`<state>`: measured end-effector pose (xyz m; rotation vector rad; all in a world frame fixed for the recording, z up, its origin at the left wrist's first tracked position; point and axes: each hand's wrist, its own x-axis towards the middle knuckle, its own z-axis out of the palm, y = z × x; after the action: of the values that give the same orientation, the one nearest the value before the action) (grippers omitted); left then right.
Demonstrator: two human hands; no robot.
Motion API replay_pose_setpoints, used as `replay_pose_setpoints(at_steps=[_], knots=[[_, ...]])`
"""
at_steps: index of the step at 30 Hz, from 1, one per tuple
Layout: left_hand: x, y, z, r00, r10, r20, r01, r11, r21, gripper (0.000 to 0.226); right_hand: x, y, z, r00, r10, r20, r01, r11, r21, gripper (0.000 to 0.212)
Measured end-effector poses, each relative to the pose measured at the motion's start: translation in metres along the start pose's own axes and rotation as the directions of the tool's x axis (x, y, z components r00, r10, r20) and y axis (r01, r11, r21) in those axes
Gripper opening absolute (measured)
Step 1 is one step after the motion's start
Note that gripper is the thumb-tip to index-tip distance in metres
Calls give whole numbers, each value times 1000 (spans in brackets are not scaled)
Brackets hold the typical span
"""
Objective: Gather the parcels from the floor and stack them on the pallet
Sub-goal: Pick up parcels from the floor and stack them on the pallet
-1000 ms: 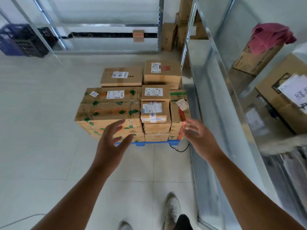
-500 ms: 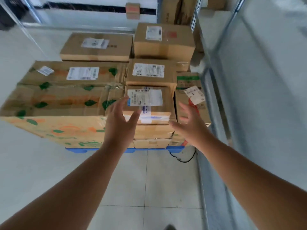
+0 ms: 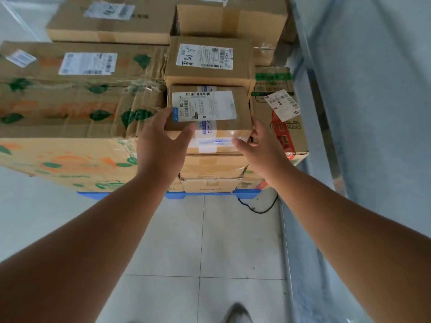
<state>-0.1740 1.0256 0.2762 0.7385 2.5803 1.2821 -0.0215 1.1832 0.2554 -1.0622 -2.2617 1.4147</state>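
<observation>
Low blue plastic pallet [image 3: 205, 195] on pale tiled floor [image 3: 198, 241]; taped brown cardboard parcels [image 3: 211, 185] stacked directly on it; black cable [image 3: 258, 209] on floor beside

Small box [image 3: 229, 106] in my grip: left side face hidden behind my left hand [image 3: 161, 145], right side behind my right hand [image 3: 263, 148], whose fingers I cannot see past the box edge. Pallet [image 3: 210, 195] below my wrists: only a blue front strip shows. Far boxes [image 3: 112, 19] beyond my grip: cut by the top edge. Label print: too small to read fully.
</observation>
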Motion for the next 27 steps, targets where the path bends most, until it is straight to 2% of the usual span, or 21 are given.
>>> replay_pose_setpoints(at_steps=[5,11,14,17,19,22,27], knots=[[-4,4,-1,1000,-9,4,9,1000,20,61,-6,2,2,1000,1,-7,-1,1000,2,59],[-5,4,-8,1000,-2,-28,2,1000,-4,51,-11,-4,-1,999,14,48,-14,1000,16,68],[-2,7,-16,999,-20,-48,19,1000,-11,56,-16,-8,-9,999,35,4,-35,999,17,81],[10,10,-26,999,-19,-39,19,1000,-7,58,-16,-12,-21,997,63,-43,-61,997,37,80],[26,13,-30,1000,16,-4,-16,999,36,59,-8,-18,-30,994,91,-59,-88,994,60,75],[53,19,-30,995,35,95,-47,990,131,72,16,-25,-38,996,67,-53,-66,997,31,69],[87,28,-22,978,11,206,-45,987,157,84,64,-31,-36,1000,12,-26,-14,998,-64,83]])
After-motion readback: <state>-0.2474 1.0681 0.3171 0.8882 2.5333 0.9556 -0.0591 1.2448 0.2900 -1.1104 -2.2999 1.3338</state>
